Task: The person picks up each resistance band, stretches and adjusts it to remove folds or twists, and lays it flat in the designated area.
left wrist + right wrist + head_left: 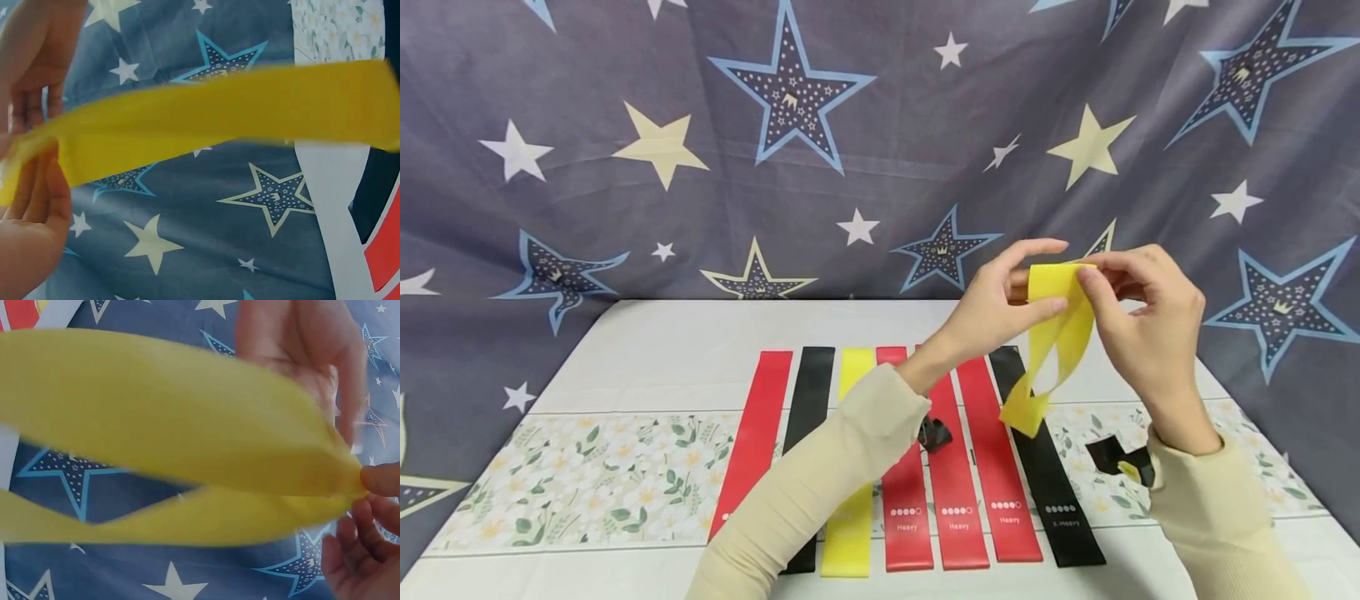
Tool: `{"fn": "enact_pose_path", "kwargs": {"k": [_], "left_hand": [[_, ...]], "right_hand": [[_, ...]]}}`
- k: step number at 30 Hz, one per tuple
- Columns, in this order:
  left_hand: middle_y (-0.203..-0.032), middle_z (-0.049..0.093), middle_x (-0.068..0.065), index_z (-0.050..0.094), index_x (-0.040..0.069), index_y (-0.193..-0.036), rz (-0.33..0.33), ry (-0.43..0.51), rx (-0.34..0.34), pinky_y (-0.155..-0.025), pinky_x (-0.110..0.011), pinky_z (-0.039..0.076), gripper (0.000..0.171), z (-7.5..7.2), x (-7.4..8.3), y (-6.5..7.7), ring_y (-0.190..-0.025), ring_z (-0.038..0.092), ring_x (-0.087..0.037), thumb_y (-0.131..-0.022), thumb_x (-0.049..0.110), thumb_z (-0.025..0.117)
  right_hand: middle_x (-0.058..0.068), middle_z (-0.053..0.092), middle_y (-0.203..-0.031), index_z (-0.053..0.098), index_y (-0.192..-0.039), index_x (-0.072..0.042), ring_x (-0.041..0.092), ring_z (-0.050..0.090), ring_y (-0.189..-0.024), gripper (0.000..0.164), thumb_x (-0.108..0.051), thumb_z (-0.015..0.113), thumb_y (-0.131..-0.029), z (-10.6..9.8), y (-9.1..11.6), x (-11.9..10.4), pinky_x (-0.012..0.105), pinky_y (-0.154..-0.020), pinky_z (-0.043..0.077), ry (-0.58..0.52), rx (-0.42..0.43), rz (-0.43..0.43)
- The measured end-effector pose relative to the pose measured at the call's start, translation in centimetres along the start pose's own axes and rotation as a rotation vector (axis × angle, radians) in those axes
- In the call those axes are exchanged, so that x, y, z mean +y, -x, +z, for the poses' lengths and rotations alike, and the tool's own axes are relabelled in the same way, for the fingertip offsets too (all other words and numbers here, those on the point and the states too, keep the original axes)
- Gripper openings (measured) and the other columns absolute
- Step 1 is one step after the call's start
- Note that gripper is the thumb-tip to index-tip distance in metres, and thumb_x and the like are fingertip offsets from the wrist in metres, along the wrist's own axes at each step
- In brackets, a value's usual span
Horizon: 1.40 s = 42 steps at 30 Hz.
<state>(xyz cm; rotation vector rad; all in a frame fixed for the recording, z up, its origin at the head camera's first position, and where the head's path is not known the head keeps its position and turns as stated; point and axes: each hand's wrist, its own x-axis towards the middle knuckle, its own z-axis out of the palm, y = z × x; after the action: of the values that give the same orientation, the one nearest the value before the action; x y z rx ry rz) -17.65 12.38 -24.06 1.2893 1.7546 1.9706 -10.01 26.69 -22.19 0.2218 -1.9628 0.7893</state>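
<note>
A yellow resistance loop band (1052, 279) hangs in the air above the right part of the table, its lower end twisted. My right hand (1153, 308) pinches its top edge between thumb and fingers. From the other side my left hand (985, 308) holds the same top end, thumb in front, some fingers behind it, the index finger stretched out above. The band's loop (156, 406) gapes in the right wrist view, slightly blurred. In the left wrist view the band (237, 106) runs sideways from the hands.
Below lies a row of flat bands: red (763, 417), black (811, 392), yellow (847, 542), several more red (957, 525) and black (1052, 475) at the right. The white table (662, 350) has a floral strip (617, 483). A star-patterned curtain (880, 167) hangs behind.
</note>
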Motion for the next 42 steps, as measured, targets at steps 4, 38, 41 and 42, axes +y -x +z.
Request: {"fn": "enact_pose_path", "kwargs": {"k": [4, 38, 41, 42], "left_hand": [[-0.115, 0.065, -0.024, 0.036, 0.008, -0.139, -0.034, -0.008, 0.048, -0.084, -0.025, 0.054, 0.06, 0.6, -0.4, 0.3, -0.098, 0.068, -0.028, -0.087, -0.003, 0.063], [-0.095, 0.067, -0.01, 0.065, 0.0, -0.101, -0.5, -0.18, 0.222, -0.069, -0.024, 0.056, 0.021, 3.0, -11.7, 6.3, -0.076, 0.067, -0.017, -0.083, 0.009, 0.072], [-0.095, 0.066, -0.011, 0.062, -0.002, -0.102, -0.595, -0.035, 0.308, -0.073, -0.029, 0.058, 0.024, 2.9, -11.9, 6.6, -0.083, 0.07, -0.026, -0.084, 0.01, 0.071], [-0.096, 0.066, -0.012, 0.061, -0.003, -0.104, -0.612, 0.03, 0.331, -0.074, -0.031, 0.058, 0.025, 2.9, -12.1, 6.6, -0.086, 0.07, -0.029, -0.085, 0.01, 0.07]], "right_hand": [[-0.022, 0.048, -0.079, 0.072, -0.09, 0.005, -0.011, 0.047, -0.07, 0.014, -0.008, 0.069, -0.085, -0.3, -0.9, -0.1, 0.004, -0.067, 0.04, 0.004, 0.011, 0.059], [0.001, 0.062, -0.079, 0.071, -0.079, -0.008, 0.006, 0.063, -0.061, 0.009, -0.004, 0.067, -0.085, -3.1, -5.1, 5.1, 0.015, -0.044, 0.049, -0.431, 0.208, 0.524], [0.001, 0.062, -0.078, 0.071, -0.079, -0.007, 0.007, 0.063, -0.057, 0.008, -0.004, 0.067, -0.085, -3.3, -4.9, 6.2, 0.017, -0.043, 0.049, -0.47, 0.224, 0.585], [0.001, 0.063, -0.076, 0.071, -0.078, -0.008, 0.007, 0.063, -0.056, 0.008, -0.004, 0.067, -0.085, -3.3, -4.7, 6.6, 0.017, -0.043, 0.049, -0.474, 0.229, 0.606]]}}
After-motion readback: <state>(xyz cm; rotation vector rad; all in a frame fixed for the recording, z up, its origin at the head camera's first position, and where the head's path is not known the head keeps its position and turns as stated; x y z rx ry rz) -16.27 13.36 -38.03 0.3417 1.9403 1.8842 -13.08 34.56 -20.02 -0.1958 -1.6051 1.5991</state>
